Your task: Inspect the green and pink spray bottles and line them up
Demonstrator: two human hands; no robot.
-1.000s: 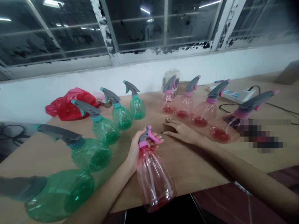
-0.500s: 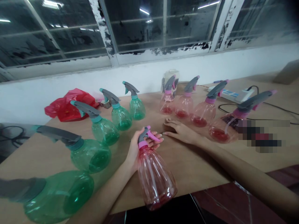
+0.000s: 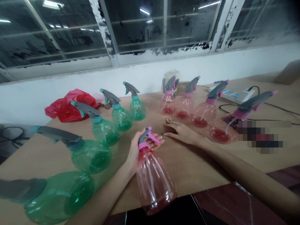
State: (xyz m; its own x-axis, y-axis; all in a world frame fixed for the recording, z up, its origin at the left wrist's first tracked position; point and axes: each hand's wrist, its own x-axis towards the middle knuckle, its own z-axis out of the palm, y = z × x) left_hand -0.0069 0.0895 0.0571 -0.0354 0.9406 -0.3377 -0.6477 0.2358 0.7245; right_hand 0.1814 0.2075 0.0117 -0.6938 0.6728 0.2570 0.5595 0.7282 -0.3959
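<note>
My left hand (image 3: 137, 148) is wrapped round the neck of a pink spray bottle (image 3: 154, 182) with a grey and pink trigger head, held over the near edge of the wooden table (image 3: 187, 165). My right hand (image 3: 180, 131) lies flat on the table with its fingers stretched out, just in front of a row of pink spray bottles (image 3: 201, 109). A row of green spray bottles (image 3: 103, 128) runs down the left side, from the far wall to the near left corner.
A red plastic bag (image 3: 67, 107) lies at the back left. A white power strip (image 3: 234, 95) with black cables sits at the back right. A clear jar (image 3: 171, 78) stands by the white wall under the windows.
The pink bottle in my left hand has dipped and swung very slightly. My right hand has stayed flat on the table.
</note>
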